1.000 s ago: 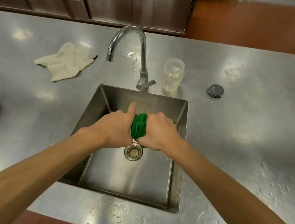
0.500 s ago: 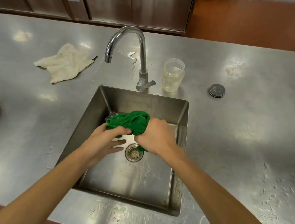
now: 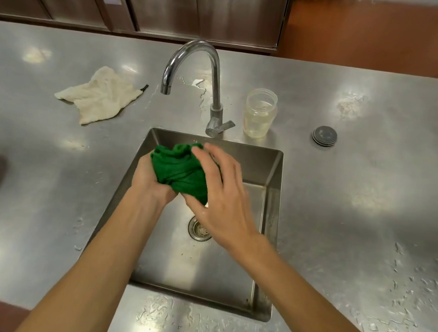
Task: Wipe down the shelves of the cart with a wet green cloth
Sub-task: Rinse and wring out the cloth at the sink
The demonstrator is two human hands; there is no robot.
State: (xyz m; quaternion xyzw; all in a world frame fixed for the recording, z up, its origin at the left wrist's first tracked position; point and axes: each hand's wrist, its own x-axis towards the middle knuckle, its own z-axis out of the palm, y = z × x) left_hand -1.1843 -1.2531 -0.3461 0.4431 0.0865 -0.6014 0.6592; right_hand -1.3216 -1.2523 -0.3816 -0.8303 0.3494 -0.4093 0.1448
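Observation:
A bunched green cloth [image 3: 179, 169] is held over the steel sink [image 3: 274, 172]. My left hand [image 3: 146, 179] cups it from below and on the left, fingers closed around it. My right hand [image 3: 221, 193] lies over its right side with the fingers spread and the thumb pressed under the cloth. The cart and its shelves are not in view.
A curved tap [image 3: 194, 81] stands behind the sink with no water running. A clear jar [image 3: 259, 113] and a dark round lid [image 3: 324, 135] sit to its right, a cream cloth [image 3: 99, 95] to its left. Water drops cover the counter [image 3: 371, 210]; the drain [image 3: 200, 227] is open.
The tightly wrung cloth has loosened into a bigger bundle and moved up and left. My left hand went under it and my right hand spread its fingers over it.

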